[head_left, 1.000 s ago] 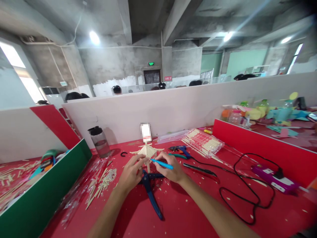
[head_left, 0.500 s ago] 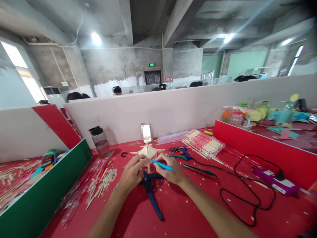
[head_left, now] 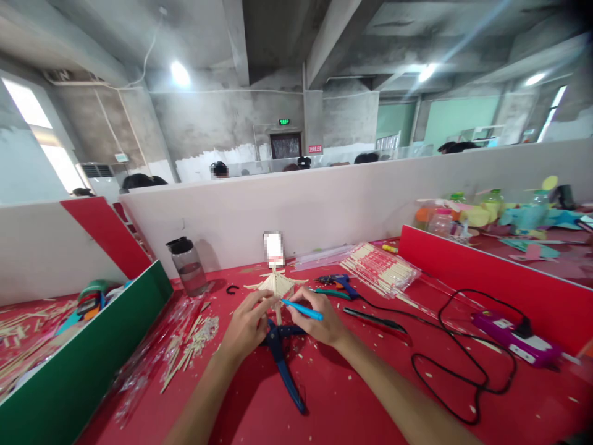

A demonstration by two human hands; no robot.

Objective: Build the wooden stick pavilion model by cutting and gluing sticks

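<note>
Hands near-static vs. half a sec ago: your R hand (head_left: 328, 322) grips a slim blue pen-shaped tool (head_left: 302, 308), tip near your L hand (head_left: 245, 324). L fingers curl at a pale wooden stick model (head_left: 277, 283), just ahead of both; can't tell if they pinch it. Nearby: clear blk-lidded bottle (head_left: 189, 273) w/ some liquid; crinkly plastic pkg (head_left: 402, 283) w/ straight sticks (head_left: 370, 258).

On the counter (head_left: 333, 408), the stick model (head_left: 276, 284) sits just beyond the left hand (head_left: 245, 322) and the right hand (head_left: 322, 320), pen (head_left: 306, 309) in the latter, clippers (head_left: 282, 363) on the near side, bottle (head_left: 189, 266) off left before the partition (head_left: 315, 210), glue gun (head_left: 343, 284) right of the model, power strip (head_left: 503, 334) further right
</note>
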